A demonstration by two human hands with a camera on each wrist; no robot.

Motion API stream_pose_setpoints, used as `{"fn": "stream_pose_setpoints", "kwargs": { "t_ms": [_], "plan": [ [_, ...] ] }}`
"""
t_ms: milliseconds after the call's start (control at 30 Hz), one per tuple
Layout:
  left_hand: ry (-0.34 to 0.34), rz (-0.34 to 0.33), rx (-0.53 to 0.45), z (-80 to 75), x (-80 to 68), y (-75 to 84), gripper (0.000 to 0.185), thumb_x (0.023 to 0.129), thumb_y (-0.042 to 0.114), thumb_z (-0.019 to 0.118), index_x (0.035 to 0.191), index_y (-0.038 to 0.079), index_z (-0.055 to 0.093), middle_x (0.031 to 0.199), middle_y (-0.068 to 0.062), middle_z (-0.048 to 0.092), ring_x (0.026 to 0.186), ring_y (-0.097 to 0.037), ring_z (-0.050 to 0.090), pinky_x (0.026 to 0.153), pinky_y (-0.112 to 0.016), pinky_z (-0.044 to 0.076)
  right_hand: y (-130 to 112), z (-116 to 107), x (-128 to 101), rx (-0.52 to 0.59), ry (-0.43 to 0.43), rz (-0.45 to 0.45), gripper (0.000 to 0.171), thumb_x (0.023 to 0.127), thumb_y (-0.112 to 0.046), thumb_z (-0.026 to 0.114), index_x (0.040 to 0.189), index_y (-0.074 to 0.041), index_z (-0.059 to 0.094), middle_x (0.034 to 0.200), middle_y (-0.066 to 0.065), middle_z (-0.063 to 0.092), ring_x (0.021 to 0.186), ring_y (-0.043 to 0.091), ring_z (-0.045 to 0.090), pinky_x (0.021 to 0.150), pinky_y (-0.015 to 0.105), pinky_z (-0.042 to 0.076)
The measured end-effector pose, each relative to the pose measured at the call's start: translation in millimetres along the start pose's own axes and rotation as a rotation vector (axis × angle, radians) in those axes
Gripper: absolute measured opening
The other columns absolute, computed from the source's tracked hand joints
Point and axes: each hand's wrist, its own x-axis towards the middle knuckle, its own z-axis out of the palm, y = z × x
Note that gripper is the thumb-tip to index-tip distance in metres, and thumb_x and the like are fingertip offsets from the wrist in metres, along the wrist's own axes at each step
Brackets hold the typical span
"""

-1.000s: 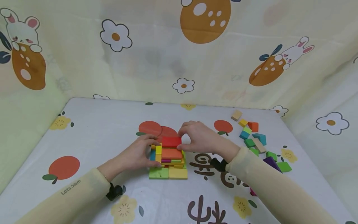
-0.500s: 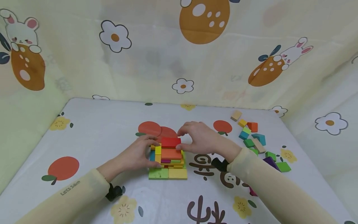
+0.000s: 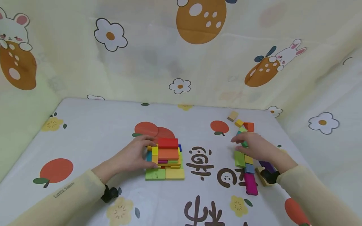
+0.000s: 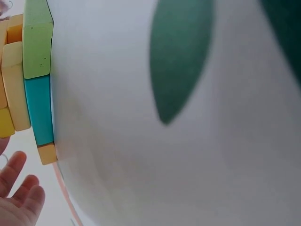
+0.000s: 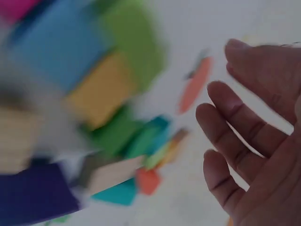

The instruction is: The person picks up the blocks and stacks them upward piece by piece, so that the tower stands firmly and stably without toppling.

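A low stack of coloured wooden blocks stands on the cloth, a red block on top at the back and an orange one below it in front. My left hand is at its left side, thumb toward the front and fingers toward the back. In the left wrist view its relaxed fingers lie beside the blocks. My right hand is over the loose blocks at the right, covering some of them. The right wrist view shows that hand's fingers spread and holding nothing.
Loose blocks run down the right side: a light green block, a blue one, a magenta one and a purple one, among others. A patterned cloth covers the table and a printed curtain hangs behind.
My right hand has left the right side of the stack and moved right, over the loose blocks. My left hand stays by the stack. The head view has shifted slightly.
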Motion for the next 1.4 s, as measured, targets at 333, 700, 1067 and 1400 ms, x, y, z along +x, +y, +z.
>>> {"fn": "stream_pose_setpoints", "kwargs": {
  "t_ms": [333, 700, 1067, 1400],
  "plan": [
    [0.008, 0.003, -0.003, 1.6, -1.4, -2.6, 0.069, 0.076, 0.043, 0.089, 0.13, 0.007, 0.067, 0.15, -0.013, 0.051, 0.14, -0.036, 0.045, 0.109, -0.055, 0.05, 27.3, 26.7, -18.4, -0.072, -0.051, 0.027, 0.055, 0.081, -0.03, 0.085, 0.13, -0.011, 0.069, 0.13, 0.016, 0.067, 0.121, 0.043, 0.052, 0.092, 0.068, 0.048],
    [-0.002, -0.013, -0.002, 0.7, 0.5, 0.4, 0.069, 0.075, 0.042, 0.09, 0.13, 0.008, 0.067, 0.151, -0.013, 0.05, 0.141, -0.035, 0.044, 0.108, -0.056, 0.05, 23.0, 41.6, -15.1, -0.146, 0.032, 0.048, 0.067, 0.076, -0.048, 0.087, 0.128, -0.01, 0.068, 0.122, 0.017, 0.07, 0.112, 0.04, 0.055, 0.088, 0.066, 0.049],
    [-0.002, -0.014, 0.009, 1.4, 0.0, -0.2, 0.068, 0.076, 0.041, 0.09, 0.13, 0.007, 0.067, 0.151, -0.013, 0.05, 0.142, -0.035, 0.043, 0.109, -0.056, 0.05, 3.6, 49.1, -13.0, -0.134, 0.043, 0.034, 0.057, 0.087, -0.051, 0.076, 0.119, -0.005, 0.068, 0.091, 0.001, 0.07, 0.09, 0.022, 0.061, 0.085, 0.052, 0.044],
    [-0.002, -0.011, 0.009, 0.4, -0.9, 0.8, 0.068, 0.076, 0.041, 0.09, 0.13, 0.007, 0.067, 0.151, -0.013, 0.05, 0.143, -0.037, 0.042, 0.11, -0.057, 0.048, 8.0, 43.6, -16.9, 0.149, -0.059, -0.015, 0.031, 0.086, -0.014, 0.082, 0.114, -0.007, 0.072, 0.09, -0.007, 0.069, 0.086, 0.011, 0.061, 0.074, 0.025, 0.056]
  ]
}}
